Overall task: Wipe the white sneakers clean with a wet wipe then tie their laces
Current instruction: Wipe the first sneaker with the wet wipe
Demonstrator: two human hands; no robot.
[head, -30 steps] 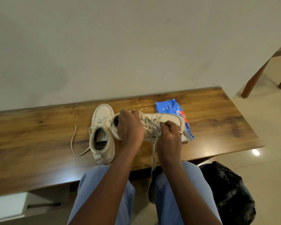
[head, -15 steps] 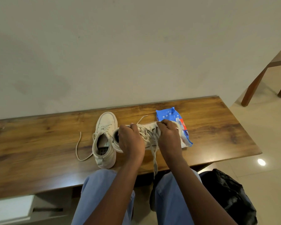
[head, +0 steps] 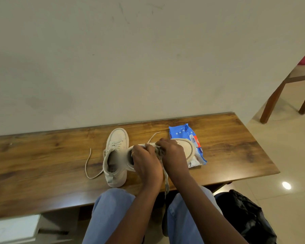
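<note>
Head view, looking down on a wooden bench (head: 42, 164) set against a pale wall. Two white sneakers are shown at centre frame.

The standing sneaker (head: 115, 155) is set upright on its sole. Its long axis runs up and down the frame, with the toe toward the wall and the heel toward the near edge. Its loose lace (head: 87, 166) is looped across the bench to the left.

The held sneaker (head: 185, 149) lies just to the right of it, the two touching or nearly so. Its long axis runs left to right, with the opening at left and the toe at right. The toe overlaps a blue wet-wipe pack (head: 181, 133).

The left hand (head: 146, 162) is curled over the collar end of the held sneaker and grips it there. The right hand (head: 173, 155) lies over the midfoot, its fingers closed on the laces (head: 159, 153), which are bunched between the two hands. One lace end (head: 166, 182) hangs past the near bench edge, between the knees.

A black bag (head: 245, 219) is seen on the floor at lower right.
</note>
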